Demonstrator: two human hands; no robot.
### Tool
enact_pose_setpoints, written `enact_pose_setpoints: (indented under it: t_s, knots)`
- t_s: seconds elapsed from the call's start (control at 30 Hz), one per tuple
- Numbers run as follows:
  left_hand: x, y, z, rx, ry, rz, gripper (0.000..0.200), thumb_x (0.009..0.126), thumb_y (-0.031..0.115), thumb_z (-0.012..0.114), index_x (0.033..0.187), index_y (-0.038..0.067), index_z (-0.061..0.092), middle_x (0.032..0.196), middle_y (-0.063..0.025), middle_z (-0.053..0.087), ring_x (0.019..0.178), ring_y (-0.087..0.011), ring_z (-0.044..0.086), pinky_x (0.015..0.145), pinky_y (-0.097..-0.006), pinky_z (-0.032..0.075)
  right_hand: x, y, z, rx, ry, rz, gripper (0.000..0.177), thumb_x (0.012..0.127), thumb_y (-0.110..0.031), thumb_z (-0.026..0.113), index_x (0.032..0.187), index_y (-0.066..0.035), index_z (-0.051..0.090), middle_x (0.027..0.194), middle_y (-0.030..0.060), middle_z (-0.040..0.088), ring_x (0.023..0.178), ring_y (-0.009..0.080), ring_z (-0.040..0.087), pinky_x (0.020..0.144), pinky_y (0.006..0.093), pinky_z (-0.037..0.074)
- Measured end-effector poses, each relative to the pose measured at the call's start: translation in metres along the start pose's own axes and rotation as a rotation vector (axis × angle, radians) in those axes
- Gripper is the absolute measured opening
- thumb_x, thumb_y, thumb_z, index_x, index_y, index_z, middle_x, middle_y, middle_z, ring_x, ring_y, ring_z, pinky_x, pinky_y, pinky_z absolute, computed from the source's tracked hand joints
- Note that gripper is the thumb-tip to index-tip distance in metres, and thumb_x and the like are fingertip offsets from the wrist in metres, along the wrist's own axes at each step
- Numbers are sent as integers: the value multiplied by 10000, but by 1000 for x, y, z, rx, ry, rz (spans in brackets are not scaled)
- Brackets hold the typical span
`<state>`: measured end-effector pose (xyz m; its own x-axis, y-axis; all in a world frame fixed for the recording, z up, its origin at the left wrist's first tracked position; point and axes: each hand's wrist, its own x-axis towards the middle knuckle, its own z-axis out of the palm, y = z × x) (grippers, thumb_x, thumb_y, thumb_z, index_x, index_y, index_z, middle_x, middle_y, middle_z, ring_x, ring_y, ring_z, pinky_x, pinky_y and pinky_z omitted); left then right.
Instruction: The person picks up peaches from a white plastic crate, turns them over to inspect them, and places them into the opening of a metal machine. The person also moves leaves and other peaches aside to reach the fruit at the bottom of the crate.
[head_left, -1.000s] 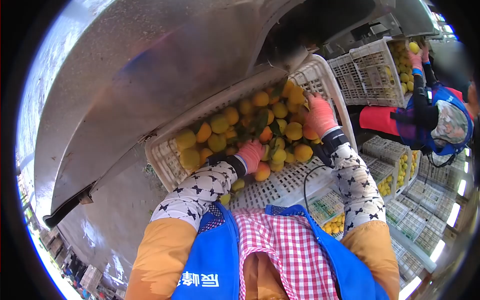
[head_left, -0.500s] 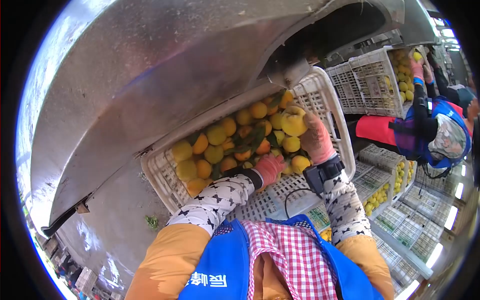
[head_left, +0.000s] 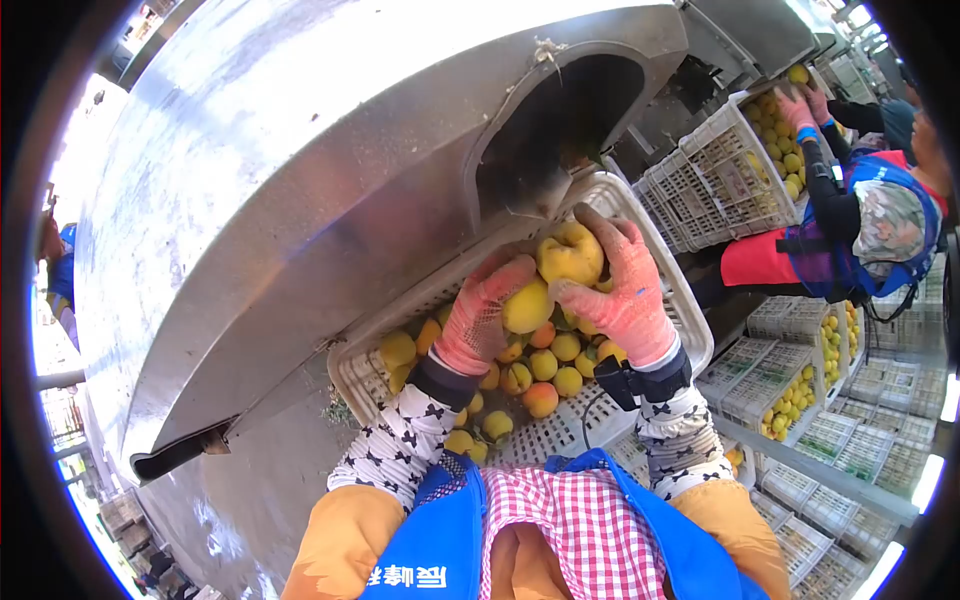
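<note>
fruit packing shed | steel sorting chute [head_left: 300, 170] | stacked crates [head_left: 850, 440]

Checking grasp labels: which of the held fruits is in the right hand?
The larger, lumpy fruit on top, in the right hand; the left hand holds the smaller, smooth fruit below it.
</note>
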<state>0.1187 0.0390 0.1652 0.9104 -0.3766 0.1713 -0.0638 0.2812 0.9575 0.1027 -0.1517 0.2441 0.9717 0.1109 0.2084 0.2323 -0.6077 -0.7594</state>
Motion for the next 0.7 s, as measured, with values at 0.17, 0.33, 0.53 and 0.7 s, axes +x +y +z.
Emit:
enact_pose_setpoints:
  t_s: [0.17, 0.33, 0.53, 0.7]
  knots:
    - [-11, -17, -7, -146, 305, -222, 279, 956, 81, 550, 1226, 14, 544, 1162, -119, 605, 1049, -209, 615, 901, -318, 527, 56, 1, 43, -224, 295, -25, 733, 683, -319, 817, 1266, 30, 544, 1104, 230, 594, 1031, 392, 585, 907, 421, 478]
    - [-34, -17, -5, 294, 330, 61, 379, 973, 307, 521, 1238, 36, 520, 1184, -111, 636, 1061, -233, 632, 882, -402, 543, 107, -5, 77, -571, 242, 176, 538, 786, -283, 748, 1208, -2, 570, 977, 184, 617, 943, 369, 609, 763, 404, 518]
    - [-25, -9, -11, 150, 310, -87, 340, 981, 258, 478, 1229, 31, 525, 1263, -138, 595, 1176, -254, 568, 1032, -408, 452, 49, -4, 21, 147, 153, -156, 644, 709, -296, 781, 1240, 0, 567, 1145, 225, 601, 1070, 390, 567, 912, 427, 473]
    - [-7, 29, -3, -1414, 56, -386, 431, 897, 68, 622, 1303, 19, 485, 1304, -126, 564, 1194, -235, 556, 1054, -342, 424, 0, -16, 18, 29, -151, -282, 641, 707, -224, 759, 1285, -29, 561, 1214, 211, 589, 1090, 386, 560, 969, 433, 448]
